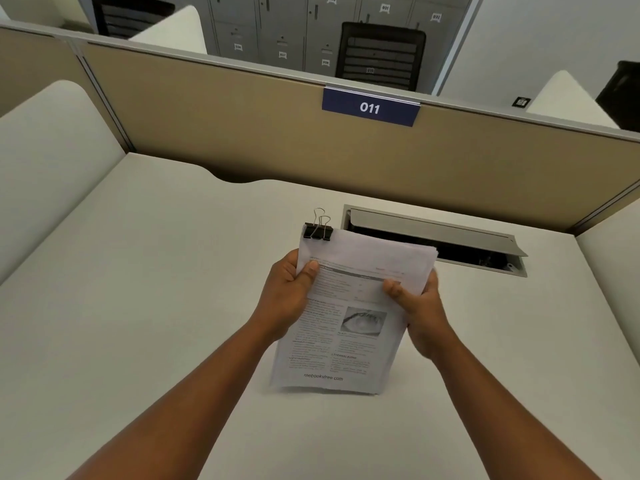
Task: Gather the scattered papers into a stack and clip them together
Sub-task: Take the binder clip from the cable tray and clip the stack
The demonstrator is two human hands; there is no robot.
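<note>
On the pale cubicle desk (138, 271), the left hand (289, 285) and right hand (415, 299) each gripped a side of the stack of white printed papers (343, 327), held upright, the black metal binder clip (318, 231) already biting its top left corner. Squaring the loose right edges would likely finish it well.

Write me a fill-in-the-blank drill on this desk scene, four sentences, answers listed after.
1. The binder clip sits at the stack's top ____ corner.
2. The papers are held by ____ hands: the left hand and the right hand.
3. The blue sign on the partition reads ____.
4. The top page shows a picture of an ____.

Answers: left; both; 011; eye
</note>
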